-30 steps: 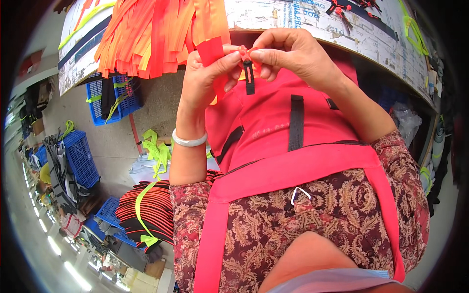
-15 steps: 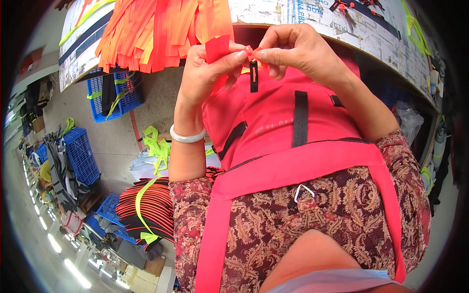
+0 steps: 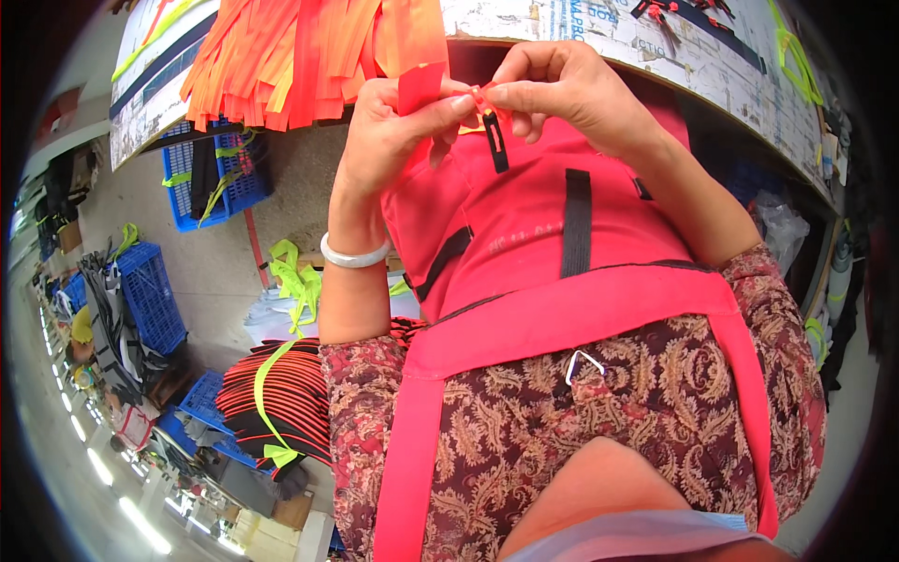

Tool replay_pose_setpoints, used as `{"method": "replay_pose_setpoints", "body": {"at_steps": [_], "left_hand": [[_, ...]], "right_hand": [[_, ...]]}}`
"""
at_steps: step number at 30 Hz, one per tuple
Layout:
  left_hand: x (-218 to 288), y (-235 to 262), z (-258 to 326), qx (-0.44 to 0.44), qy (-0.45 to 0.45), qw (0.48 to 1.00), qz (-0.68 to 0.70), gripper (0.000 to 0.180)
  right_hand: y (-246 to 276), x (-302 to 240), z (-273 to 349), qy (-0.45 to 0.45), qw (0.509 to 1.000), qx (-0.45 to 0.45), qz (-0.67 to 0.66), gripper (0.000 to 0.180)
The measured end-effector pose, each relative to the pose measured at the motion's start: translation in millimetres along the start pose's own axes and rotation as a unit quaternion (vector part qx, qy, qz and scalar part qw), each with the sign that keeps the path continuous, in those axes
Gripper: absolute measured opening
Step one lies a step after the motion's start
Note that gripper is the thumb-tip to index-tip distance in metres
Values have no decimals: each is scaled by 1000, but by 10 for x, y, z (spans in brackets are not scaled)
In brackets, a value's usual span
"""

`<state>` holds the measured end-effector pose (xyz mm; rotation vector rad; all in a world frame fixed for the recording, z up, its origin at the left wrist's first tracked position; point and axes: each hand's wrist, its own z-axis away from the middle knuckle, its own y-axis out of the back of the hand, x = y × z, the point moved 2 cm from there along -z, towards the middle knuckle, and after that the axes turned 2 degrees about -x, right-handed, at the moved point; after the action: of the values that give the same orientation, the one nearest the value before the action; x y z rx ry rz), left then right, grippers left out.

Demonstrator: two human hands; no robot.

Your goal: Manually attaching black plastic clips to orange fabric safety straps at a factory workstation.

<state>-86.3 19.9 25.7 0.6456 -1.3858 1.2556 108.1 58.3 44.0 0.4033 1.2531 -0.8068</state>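
Observation:
My left hand [image 3: 393, 131] is closed on an orange-red fabric strip [image 3: 420, 89], probably zipper tape, whose flat end stands up over the fingers. Against it, thumb to fingertips, my right hand [image 3: 573, 98] pinches a small red piece [image 3: 481, 97] that looks like a zipper slider. From this piece a black slotted pull tab [image 3: 500, 161] hangs down, slightly tilted. The fingertips partly hide where strip and slider meet. Both hands are above my red apron [image 3: 524, 206], close to the table edge.
Many orange strips [image 3: 272, 70] drape over the edge of the worktable [image 3: 510, 21]. Small black-and-red pieces [image 3: 660, 14] lie on it at the far right. Left are blue crates [image 3: 154, 295] and a bundle of black-and-red pieces [image 3: 272, 398] tied with yellow-green ribbon.
The black pull tab has swung from nearly vertical to a tilt, its lower end further right. Both hands have shifted slightly, keeping their pinch.

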Motion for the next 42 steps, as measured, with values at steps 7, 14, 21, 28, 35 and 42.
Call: {"method": "replay_pose_setpoints", "body": {"at_steps": [7, 14, 21, 28, 35, 42], "left_hand": [[-173, -56, 0, 42, -58, 997, -10, 14], [-255, -75, 11, 47, -111, 990, -66, 11], [-190, -153, 6, 49, -201, 965, -164, 22], [-158, -126, 8, 59, -177, 968, -168, 20], [-196, -180, -36, 78, -233, 947, -209, 23], [-275, -122, -113, 88, -215, 952, -199, 21]], "right_hand": [[-58, 226, -34, 97, 992, 81, -25, 20], [-110, 161, -25, 208, 962, 92, 150, 15], [-152, 92, -5, 355, 877, 124, 298, 17], [-127, 74, 22, 282, 928, 102, 220, 18], [-120, 52, 32, 302, 877, 134, 348, 16], [-11, 185, -61, 306, 896, 118, 300, 13]]}}
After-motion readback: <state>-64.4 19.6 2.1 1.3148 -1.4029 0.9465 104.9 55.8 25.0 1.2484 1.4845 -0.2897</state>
